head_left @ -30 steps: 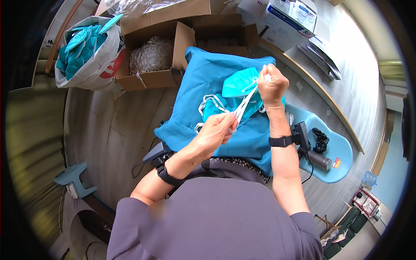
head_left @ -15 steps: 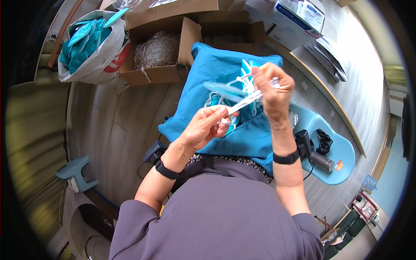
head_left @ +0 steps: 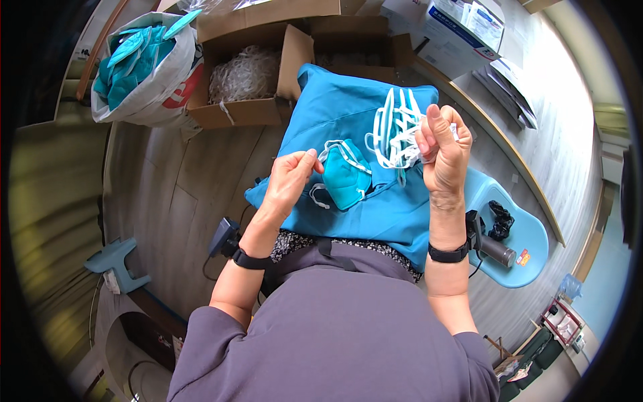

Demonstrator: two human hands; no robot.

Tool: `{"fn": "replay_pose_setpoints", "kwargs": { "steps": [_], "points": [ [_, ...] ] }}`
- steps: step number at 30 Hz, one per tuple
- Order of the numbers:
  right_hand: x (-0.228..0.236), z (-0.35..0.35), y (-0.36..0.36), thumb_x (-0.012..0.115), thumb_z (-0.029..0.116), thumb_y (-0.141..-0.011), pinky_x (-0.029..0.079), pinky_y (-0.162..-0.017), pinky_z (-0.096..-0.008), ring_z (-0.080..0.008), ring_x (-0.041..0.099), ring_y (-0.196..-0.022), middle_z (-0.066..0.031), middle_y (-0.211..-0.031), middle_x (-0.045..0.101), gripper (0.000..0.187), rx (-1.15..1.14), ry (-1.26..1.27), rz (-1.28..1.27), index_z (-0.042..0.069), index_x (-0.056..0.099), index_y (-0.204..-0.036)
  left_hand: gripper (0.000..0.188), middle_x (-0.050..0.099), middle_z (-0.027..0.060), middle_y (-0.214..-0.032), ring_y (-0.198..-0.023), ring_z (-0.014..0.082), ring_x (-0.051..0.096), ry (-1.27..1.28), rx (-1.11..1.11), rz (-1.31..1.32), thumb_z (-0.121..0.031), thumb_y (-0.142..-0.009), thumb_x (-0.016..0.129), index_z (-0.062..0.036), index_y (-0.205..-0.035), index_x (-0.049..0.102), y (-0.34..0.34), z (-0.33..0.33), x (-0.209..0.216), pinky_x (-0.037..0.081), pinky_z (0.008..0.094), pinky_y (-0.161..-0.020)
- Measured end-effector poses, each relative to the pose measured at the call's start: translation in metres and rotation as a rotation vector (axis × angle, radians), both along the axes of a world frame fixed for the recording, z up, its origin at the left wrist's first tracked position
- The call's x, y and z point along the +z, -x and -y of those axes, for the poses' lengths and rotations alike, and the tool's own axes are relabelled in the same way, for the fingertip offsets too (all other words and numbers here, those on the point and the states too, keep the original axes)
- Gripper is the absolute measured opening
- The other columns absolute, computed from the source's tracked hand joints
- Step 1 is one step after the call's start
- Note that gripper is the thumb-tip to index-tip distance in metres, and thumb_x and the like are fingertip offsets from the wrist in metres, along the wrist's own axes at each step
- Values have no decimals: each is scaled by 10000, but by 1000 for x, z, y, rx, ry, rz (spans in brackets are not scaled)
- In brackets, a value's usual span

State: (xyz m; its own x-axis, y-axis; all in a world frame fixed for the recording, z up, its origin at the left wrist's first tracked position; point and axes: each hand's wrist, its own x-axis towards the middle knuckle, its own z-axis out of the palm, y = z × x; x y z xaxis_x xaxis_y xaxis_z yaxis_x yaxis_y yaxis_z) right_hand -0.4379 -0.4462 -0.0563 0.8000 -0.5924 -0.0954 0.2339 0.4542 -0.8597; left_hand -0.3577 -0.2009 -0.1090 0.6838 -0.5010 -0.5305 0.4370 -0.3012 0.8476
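Observation:
A teal folded face mask (head_left: 345, 174) with white straps lies on a blue cloth (head_left: 348, 114) spread over my lap. My left hand (head_left: 288, 179) hovers just left of the mask with fingers apart, its fingertips near the mask's strap, holding nothing that I can see. My right hand (head_left: 443, 149) is raised to the right and is closed on a bunch of white elastic straps (head_left: 396, 130) that hang down over the cloth.
An open cardboard box (head_left: 249, 74) of white straps sits at the far edge of the cloth. A white bag (head_left: 144, 67) full of teal masks stands at upper left. A light blue stool (head_left: 519, 234) with black items is at right. A white carton (head_left: 462, 30) lies at top right.
The teal mask has left my hands and now lies on the cloth. My left hand has let go and moved down left. My right hand keeps the white straps.

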Motion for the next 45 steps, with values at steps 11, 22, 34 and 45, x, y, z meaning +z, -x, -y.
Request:
{"fn": "replay_pose_setpoints", "kwargs": {
  "steps": [11, 22, 34, 45],
  "points": [
    [10, 22, 11, 759, 145, -900, 299, -463, -178, -21, 432, -520, 54, -594, 476, 352, -101, 134, 0, 147, 483, -681, 337, 629, 40, -632, -593, 71, 527, -625, -230, 671, -315, -899, 739, 10, -820, 697, 11, 7, -1, 426, 277, -530],
    [36, -43, 24, 819, 248, -800, 497, -580, -300, -224, 666, -655, -82, -806, 693, 275, 330, 1189, -320, 49, 681, -929, 267, 435, -102, -565, -536, -17, 335, -15, 113, 441, -166, -906, 753, -6, -729, 635, 11, 39, 55, 235, 203, -459],
    [31, -13, 35, 675, 113, -954, 255, -507, -216, -4, 344, -622, 89, -678, 450, 309, 212, 597, -327, 64, 505, -701, 175, 472, -111, -672, -600, -20, 342, 152, 215, 468, -173, -971, 676, -9, -1009, 723, -16, 42, 51, 238, 194, -500],
    [36, -2, 34, 686, 152, -958, 235, -518, -202, 7, 343, -618, 105, -681, 451, 254, 169, 526, -320, 66, 578, -744, 165, 604, -69, -794, -703, -4, 467, 495, 13, 127, -178, -915, 748, -23, -941, 698, -23, 57, 41, 355, 160, -617]
  ]
}}
